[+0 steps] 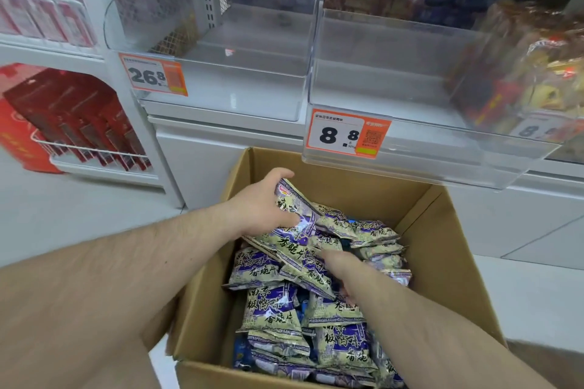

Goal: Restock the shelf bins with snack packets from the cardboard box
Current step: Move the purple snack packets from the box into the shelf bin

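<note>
Left hand grips a bunch of purple-and-cream foil snack packets, long axis tilted up-left, over the open brown cardboard box w/ more packets. Right hand digs into the pile, fingers hidden, can't tell. 2 clear plastic shelf bins above; white floor.

The snack packets are piled in the cardboard box, which is placed below and before the shelf bins.
</note>
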Demonstrator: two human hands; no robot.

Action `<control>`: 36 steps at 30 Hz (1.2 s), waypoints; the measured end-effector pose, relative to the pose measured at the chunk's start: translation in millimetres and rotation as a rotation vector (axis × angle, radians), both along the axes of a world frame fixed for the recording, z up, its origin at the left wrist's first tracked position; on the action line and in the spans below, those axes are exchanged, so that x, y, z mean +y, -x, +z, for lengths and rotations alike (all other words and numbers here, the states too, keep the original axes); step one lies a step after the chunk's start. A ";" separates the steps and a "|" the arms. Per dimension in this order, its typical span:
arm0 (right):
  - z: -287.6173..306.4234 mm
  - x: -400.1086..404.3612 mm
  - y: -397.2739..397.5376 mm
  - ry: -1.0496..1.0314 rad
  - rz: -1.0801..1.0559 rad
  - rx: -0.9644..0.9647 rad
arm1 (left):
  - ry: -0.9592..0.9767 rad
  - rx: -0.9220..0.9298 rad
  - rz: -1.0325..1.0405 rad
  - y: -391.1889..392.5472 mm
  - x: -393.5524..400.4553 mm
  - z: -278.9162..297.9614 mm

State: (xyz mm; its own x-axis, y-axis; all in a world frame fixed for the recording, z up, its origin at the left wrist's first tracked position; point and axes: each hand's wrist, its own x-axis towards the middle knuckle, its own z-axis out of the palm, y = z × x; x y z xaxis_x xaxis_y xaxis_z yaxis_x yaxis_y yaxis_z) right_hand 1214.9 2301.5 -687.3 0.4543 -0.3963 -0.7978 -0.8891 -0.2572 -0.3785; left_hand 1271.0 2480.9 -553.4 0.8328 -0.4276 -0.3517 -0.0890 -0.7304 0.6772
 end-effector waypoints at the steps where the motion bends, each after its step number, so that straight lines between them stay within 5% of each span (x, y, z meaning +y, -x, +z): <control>1: -4.0 5.6 -1.2 -0.007 0.063 0.008 | -0.044 -0.051 -0.035 -2.1 3.4 0.4; 11: 12.0 20.0 7.8 -0.320 -0.284 -0.070 | -0.180 -0.187 -0.218 -8.5 18.2 17.0; 16: 42.8 13.6 23.2 -0.219 -0.278 -0.159 | -0.096 -0.169 -0.228 -9.5 22.7 30.6; 22: 138.3 -28.0 58.8 -0.143 -0.229 -0.571 | 0.089 -0.150 -0.157 -1.4 26.8 47.9; 26: 193.6 -38.2 77.2 -0.369 -0.339 -0.795 | 0.338 -0.074 0.006 10.7 21.9 56.4; 30: 224.0 -28.1 82.7 -0.508 -0.333 -0.940 | 0.536 -0.034 0.073 26.6 3.3 75.6; 36: 239.7 -15.4 74.6 -0.423 -0.163 -1.122 | 0.780 0.250 0.049 37.2 -21.1 95.2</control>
State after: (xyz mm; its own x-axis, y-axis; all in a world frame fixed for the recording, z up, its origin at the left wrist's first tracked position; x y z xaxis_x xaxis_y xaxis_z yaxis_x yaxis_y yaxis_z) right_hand 1140.3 2286.1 -447.5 0.9459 -0.3164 -0.0722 -0.0226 0.1576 -0.9872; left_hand 1233.8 2459.7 -458.2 0.7934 -0.5909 -0.1462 0.1516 -0.0408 0.9876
